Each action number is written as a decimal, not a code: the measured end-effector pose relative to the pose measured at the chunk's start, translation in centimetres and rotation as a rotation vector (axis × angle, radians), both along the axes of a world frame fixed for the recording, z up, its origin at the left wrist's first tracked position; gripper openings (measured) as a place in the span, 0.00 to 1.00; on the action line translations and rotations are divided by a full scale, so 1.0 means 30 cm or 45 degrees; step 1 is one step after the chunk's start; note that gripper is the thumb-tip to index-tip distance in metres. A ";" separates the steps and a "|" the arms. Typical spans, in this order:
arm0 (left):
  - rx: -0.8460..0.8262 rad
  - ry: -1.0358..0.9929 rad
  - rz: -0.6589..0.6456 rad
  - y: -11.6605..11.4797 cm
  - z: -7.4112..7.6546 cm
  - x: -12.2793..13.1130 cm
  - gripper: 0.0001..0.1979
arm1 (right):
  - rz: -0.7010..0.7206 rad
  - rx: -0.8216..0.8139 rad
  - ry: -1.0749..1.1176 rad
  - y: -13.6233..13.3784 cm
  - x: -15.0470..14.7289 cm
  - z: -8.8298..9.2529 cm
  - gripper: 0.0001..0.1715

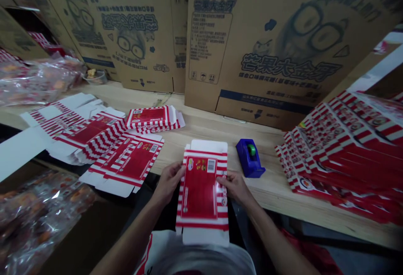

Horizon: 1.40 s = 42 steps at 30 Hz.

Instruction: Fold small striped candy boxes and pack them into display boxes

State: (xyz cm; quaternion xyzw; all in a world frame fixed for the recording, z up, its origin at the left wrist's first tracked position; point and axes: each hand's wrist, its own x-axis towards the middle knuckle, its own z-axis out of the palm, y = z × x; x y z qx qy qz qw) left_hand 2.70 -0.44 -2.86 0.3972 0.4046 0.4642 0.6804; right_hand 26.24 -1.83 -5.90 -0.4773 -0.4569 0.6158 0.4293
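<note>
A red-and-white striped carton (199, 191), flattened with its end flaps sticking out, is held over the table's front edge. My left hand (170, 180) pinches its left side. On the opposite side my right hand (234, 186) grips the carton, thumb lying on the printed face. To the right of the carton stands a blue tape dispenser (250, 159) with a green roll. Flat striped cartons (134, 159) lie left of my left hand, and a folded striped box (149, 116) rests behind them.
Large brown cardboard boxes (201, 94) line the back of the wooden table (264, 132). High stacks of striped cartons (346, 153) fill the right side. At lower left, a box holds clear-wrapped packets (47, 220); more plastic bags (40, 79) and a small clear tub (95, 77) sit at back left.
</note>
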 end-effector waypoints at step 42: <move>0.263 0.587 -0.373 0.086 -0.036 -0.060 0.12 | -0.035 0.285 -0.316 -0.059 -0.007 0.003 0.14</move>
